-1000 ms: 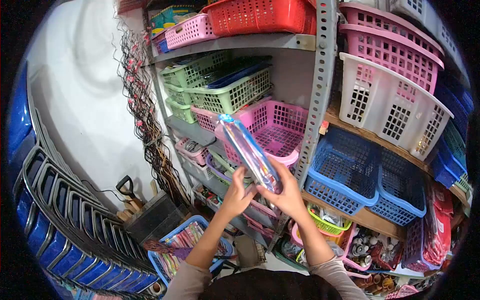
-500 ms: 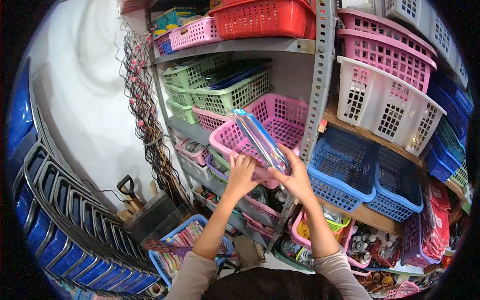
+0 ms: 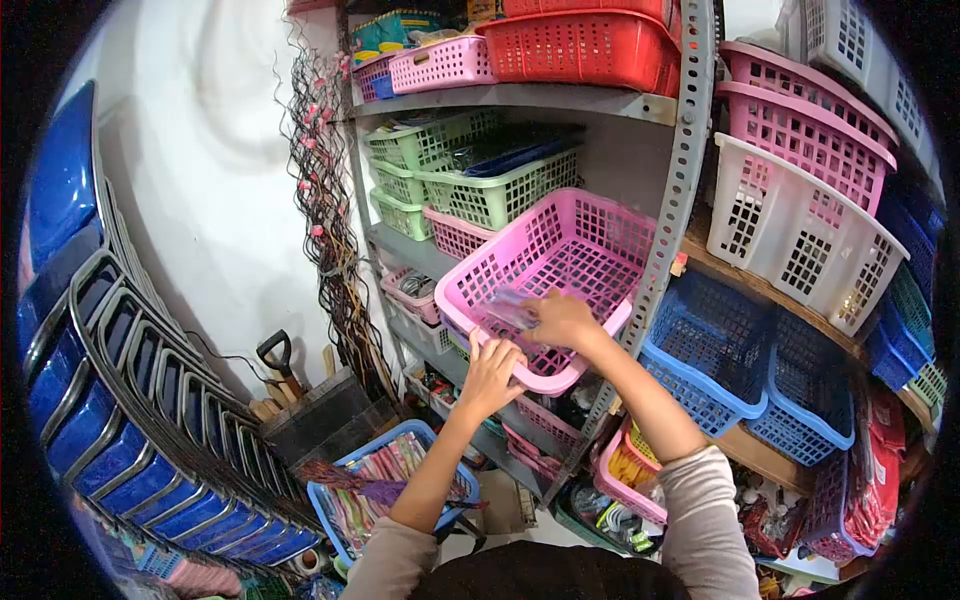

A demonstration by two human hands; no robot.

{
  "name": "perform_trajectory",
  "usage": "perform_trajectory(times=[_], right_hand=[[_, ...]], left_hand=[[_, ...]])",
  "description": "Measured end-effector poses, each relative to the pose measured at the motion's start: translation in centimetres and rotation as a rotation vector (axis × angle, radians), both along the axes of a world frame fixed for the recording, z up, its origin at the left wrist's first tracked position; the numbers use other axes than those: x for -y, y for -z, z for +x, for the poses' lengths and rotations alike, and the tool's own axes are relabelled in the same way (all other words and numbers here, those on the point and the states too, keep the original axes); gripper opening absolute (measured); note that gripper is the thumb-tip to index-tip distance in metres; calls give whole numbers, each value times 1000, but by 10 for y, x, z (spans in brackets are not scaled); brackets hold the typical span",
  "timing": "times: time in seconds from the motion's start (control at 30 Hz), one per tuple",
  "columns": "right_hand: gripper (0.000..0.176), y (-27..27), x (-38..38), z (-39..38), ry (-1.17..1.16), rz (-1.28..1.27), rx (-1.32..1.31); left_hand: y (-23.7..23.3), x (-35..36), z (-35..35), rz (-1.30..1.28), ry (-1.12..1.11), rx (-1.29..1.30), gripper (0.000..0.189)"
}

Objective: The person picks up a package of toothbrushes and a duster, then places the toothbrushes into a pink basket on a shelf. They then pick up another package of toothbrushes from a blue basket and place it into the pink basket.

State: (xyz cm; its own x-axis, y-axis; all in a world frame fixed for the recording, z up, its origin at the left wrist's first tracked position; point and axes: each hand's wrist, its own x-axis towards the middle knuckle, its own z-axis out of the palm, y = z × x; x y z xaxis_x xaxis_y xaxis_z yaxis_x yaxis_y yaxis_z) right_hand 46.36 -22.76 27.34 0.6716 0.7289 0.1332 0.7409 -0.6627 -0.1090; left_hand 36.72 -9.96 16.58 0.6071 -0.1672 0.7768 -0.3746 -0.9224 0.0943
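A large pink basket rests tilted at the front of the metal shelf. My left hand is closed on its near rim, fingers over the edge. Inside the basket, my right hand is closed round a clear plastic packet, which is smeared by motion. The packet lies against the near left part of the basket's interior. Through the mesh, the basket's floor shows. Behind it on the same shelf are a smaller pink basket and stacked green baskets.
Red baskets stand on the shelf above. Blue baskets and a white basket are at the right, beyond the metal post. Blue-seated chairs are stacked at the left. A blue basket of packets sits below.
My right hand has moved from above the near rim down into the pink basket with a packet. My left hand stays at the rim. The view has shifted left.
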Motion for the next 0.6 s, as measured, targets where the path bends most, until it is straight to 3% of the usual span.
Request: perform_trajectory(times=[0.17,0.23,0.3,0.37,0.6], right_hand=[[59,39,-26,14,24,-102,12],[44,50,-28,9,47,-135,-8],[41,53,-27,9,53,-179,-6],[38,52,-26,12,-91,-394,-63],[34,46,-21,4,-66,-280,-66]], left_hand=[[4,-1,0,-44,16,-23,36],[6,-1,-2,-49,16,-21,36],[5,-1,-1,-55,17,-18,35],[5,-1,-1,-55,7,-22,33],[3,-2,-1,-51,28,6,37]])
